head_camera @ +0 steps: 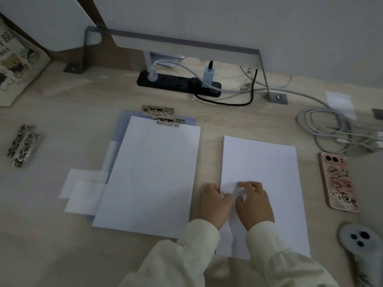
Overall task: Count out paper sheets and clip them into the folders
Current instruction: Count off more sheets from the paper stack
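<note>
White sheets (149, 172) under folder clip (167, 119)

Setting: a home study or small office workstation, dimly lit. A pale wood-grain counter (62, 112) is set against a plain white wall. A grey metal riser frame (172, 41) is fixed at the back, with a black power strip (178, 83) beneath it, loaded with chargers. Loose white cables (323, 129) are coiled at the right. Stationery is laid out: stacked clipboard folders (118, 137) with metal clips (163, 116), a ream of white paper (263, 162), spare clips (22, 146). Personal items are present: a pink-cased phone (337, 181), a printed bear-pattern bag (14, 65), a handheld controller (358, 239).
</note>
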Demonstrator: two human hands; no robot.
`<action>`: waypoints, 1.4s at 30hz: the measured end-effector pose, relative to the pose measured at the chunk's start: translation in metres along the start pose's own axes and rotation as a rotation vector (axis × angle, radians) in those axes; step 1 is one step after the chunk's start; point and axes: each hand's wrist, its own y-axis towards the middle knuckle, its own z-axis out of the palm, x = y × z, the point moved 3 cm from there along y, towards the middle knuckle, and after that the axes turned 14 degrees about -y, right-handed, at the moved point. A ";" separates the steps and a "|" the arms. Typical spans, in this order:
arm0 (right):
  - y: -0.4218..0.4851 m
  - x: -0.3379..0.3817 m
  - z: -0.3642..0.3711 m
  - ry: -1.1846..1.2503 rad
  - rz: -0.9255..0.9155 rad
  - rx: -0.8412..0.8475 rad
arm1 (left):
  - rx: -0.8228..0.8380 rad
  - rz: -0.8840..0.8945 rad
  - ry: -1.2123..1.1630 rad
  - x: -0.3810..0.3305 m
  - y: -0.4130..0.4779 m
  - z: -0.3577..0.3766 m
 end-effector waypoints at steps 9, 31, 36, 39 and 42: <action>0.002 -0.013 -0.001 0.314 0.049 0.032 | 0.099 0.040 -0.402 0.010 -0.008 0.015; 0.000 -0.020 -0.003 0.452 0.017 0.027 | -0.030 0.079 -0.417 0.031 -0.006 0.022; -0.001 -0.021 0.001 0.468 0.012 0.021 | -0.021 0.176 -0.177 0.019 -0.027 0.025; -0.001 -0.020 0.006 0.500 0.030 0.047 | 0.098 -0.025 -0.119 0.019 -0.032 0.032; -0.001 -0.022 0.005 0.524 0.051 0.066 | 0.077 -0.071 -0.138 0.021 -0.033 0.031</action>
